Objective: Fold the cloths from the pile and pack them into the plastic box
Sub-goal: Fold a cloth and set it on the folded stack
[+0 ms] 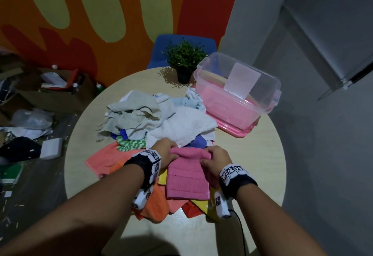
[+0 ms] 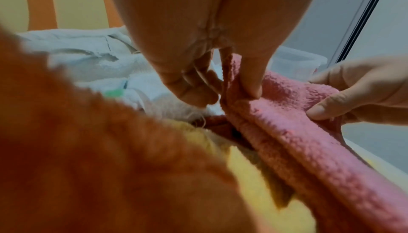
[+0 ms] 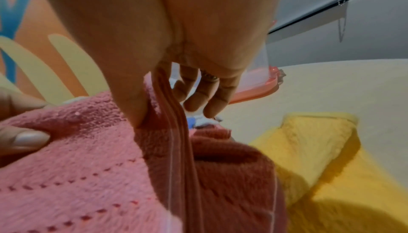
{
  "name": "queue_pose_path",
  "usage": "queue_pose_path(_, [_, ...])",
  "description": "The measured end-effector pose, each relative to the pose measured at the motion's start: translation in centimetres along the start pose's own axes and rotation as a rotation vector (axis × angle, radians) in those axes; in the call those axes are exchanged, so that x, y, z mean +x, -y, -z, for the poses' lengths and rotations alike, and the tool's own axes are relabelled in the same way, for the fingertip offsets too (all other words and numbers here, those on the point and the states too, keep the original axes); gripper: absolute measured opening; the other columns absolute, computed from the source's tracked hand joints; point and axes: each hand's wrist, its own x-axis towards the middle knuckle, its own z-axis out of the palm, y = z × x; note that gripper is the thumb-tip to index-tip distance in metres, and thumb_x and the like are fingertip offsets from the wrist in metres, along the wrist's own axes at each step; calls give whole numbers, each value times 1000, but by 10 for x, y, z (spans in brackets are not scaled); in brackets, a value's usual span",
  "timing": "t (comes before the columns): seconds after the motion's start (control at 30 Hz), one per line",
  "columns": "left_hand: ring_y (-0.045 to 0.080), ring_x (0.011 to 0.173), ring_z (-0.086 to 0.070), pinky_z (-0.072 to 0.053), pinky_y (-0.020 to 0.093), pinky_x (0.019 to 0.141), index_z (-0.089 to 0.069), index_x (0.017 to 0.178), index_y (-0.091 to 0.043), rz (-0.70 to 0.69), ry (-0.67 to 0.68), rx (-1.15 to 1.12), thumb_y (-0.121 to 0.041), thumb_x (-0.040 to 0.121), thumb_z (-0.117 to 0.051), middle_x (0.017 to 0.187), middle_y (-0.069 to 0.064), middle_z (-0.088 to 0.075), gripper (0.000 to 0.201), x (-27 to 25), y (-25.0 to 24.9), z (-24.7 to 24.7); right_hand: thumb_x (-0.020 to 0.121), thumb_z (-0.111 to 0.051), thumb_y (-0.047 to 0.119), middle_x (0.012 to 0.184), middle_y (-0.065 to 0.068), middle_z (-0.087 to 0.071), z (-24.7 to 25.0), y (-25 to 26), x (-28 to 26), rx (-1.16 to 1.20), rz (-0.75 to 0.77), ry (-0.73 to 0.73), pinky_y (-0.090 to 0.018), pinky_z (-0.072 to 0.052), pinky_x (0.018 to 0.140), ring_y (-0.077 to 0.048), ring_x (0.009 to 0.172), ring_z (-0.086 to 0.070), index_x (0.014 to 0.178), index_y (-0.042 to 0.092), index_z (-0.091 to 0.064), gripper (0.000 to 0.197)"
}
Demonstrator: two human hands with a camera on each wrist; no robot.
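Pink terry, thick and limp: the cloth (image 1: 187,175) looks light and soft, with no stiffness of its own, so it should sag wherever it is unsupported and hold a crease only once pressed flat. Its nap looks grippy rather than slick, so a light pinch ought to be enough. The sensible places to take hold are the two far corners or the doubled edge, one hand to each, so the fold stays square.

That is how it is held. The left hand (image 1: 166,151) has its grip nearly closed, thumb on top and fingers beneath, pinching the far left edge. The right hand (image 1: 215,160) pinches the far right edge likewise; the right wrist view shows several stacked layers running up between thumb and fingers, so the cloth is already doubled there.

It lies near the front of the bench (image 1: 260,154), over orange and yellow cloths, with its near part flat and its far edge lifted. Just beyond is the pile (image 1: 161,120) of white and beige pieces. The box (image 1: 237,88) stands far right, well apart from the hands, by a potted plant (image 1: 184,58).
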Motion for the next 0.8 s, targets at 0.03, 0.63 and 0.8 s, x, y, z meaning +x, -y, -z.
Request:
queue_pose_path(0.03, [25, 93, -62, -44, 26, 73, -70, 91, -15, -19, -18, -81, -25, 86, -73, 92, 4, -66, 12, -3, -2, 4, 76, -74, 18, 85, -1, -67, 5, 0, -2, 64, 20, -8, -25, -43, 67, -22, 83, -62, 82, 19, -65, 11])
queue_pose_path(0.63, [6, 60, -60, -44, 19, 58, -69, 88, -13, -132, 285, -97, -24, 82, -80, 71, 0, -69, 17, -49, -16, 33, 58, -68, 13, 67, -4, -65, 38, -4, -42, 147, 115, 284, -42, -57, 65, -15, 63, -60, 69, 20, -67, 14])
queue_pose_path(0.8, [5, 58, -50, -33, 13, 51, -57, 80, -14, -99, 262, -109, -26, 95, -65, 69, -5, -55, 21, -47, 4, 0, 73, -73, 19, 74, -6, -68, 6, -23, -42, 137, 11, 220, -47, -56, 70, -21, 65, -64, 77, 16, -64, 10])
